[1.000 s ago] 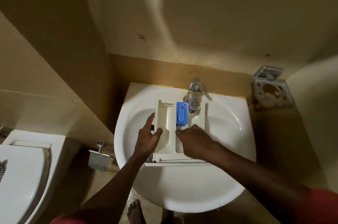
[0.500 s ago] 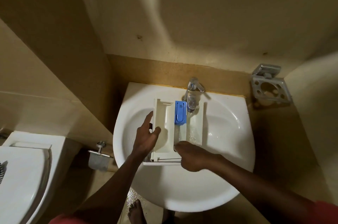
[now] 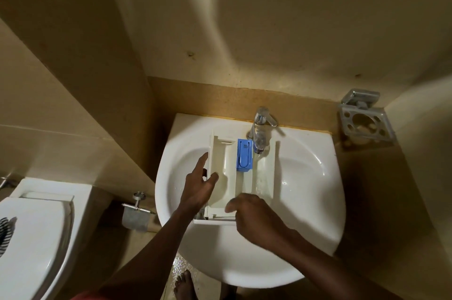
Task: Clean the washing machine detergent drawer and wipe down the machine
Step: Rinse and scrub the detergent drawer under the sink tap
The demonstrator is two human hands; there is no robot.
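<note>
A white detergent drawer [image 3: 227, 172] with a blue insert [image 3: 244, 155] lies across the white sink [image 3: 305, 201], its far end under the chrome tap [image 3: 261, 128]. Water runs from the tap into the drawer's right compartment. My left hand [image 3: 198, 187] grips the drawer's left wall, thumb inside the left compartment and fingers outside. My right hand [image 3: 254, 219] is blurred and lies over the drawer's near right corner, fingers curled down onto it; whether it holds anything is hidden.
A toilet [image 3: 31, 238] stands at the lower left, with a metal paper holder [image 3: 135, 214] on the wall beside the sink. A chrome toothbrush holder [image 3: 364, 118] hangs on the wall at the right. A bare foot [image 3: 184, 285] stands below the sink.
My right hand has slid from the drawer's middle back toward its near front corner. The left hand keeps its grip on the left wall, and the drawer sits slightly more to the left.
</note>
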